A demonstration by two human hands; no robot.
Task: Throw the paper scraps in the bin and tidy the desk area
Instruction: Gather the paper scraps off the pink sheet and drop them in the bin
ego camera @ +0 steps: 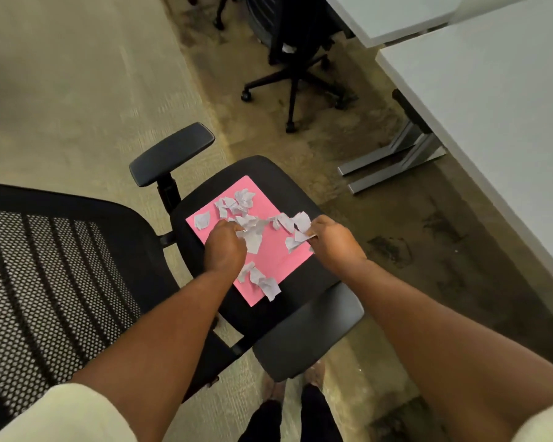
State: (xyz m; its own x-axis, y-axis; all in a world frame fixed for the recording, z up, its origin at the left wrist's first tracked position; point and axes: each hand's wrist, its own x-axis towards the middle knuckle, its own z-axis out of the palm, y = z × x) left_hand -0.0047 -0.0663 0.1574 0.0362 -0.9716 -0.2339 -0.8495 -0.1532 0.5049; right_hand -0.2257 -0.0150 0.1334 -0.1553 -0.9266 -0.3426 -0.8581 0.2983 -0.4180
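No legible writing on any item. A pink sheet (pixel 270 255), flat and rectangular, lies on the black fabric chair seat (pixel 281 183), its long axis running from far left to near right. Torn white paper scraps (pixel 253 223), crumpled and irregular, are scattered across it. The left hand (pixel 224 247) is curled, fingertips pressing scraps. The right hand (pixel 334 239) pinches scraps at the sheet's right edge.

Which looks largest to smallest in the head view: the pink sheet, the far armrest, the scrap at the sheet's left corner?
1. pink sheet
2. far armrest; it lies farther from the camera than the sheet, so its real size is unsure
3. scrap at the left corner
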